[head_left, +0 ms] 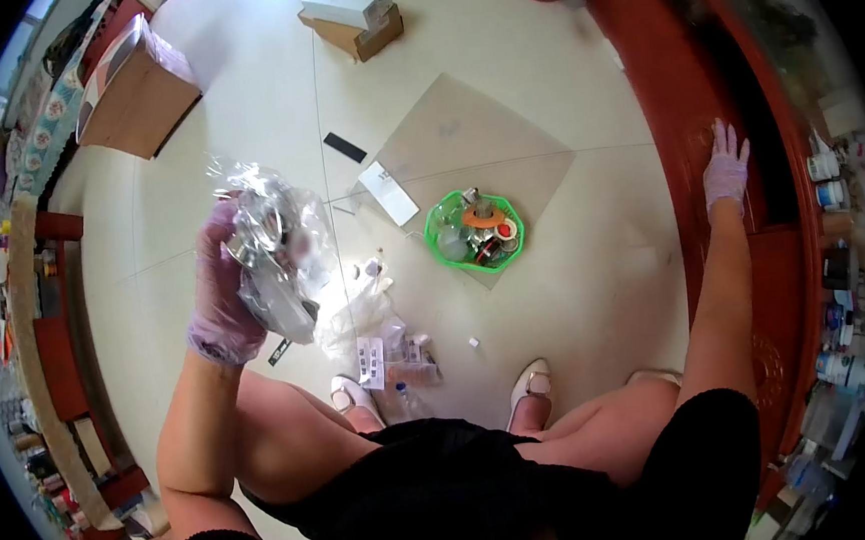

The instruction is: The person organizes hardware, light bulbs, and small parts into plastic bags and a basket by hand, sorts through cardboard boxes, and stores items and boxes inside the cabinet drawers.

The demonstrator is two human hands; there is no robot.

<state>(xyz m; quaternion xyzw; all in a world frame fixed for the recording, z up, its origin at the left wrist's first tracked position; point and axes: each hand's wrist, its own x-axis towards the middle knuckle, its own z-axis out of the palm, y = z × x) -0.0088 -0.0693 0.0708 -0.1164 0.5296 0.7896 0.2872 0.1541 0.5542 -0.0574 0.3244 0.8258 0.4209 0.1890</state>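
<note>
My left hand (219, 295), in a thin pinkish glove, is raised at the left and closed around a clear plastic bag (285, 242). Shiny, silvery items show through the crinkled plastic, but their kind is unclear. Far to the right, my right hand (726, 171), gloved too, rests with fingers stretched out on the red wooden cabinet (677, 102), beside a dark opening (768, 161) in it. On the floor between my hands stands a green plastic basket (465, 266) holding jars and other small things.
A clear sheet (503, 130) lies under part of the basket, with a white box (388, 195) at its edge. Plastic wrappings (351, 321) and small packets (399, 358) lie near my feet. Cardboard boxes (376, 38) stand farther back; crowded shelves (55, 397) line the left.
</note>
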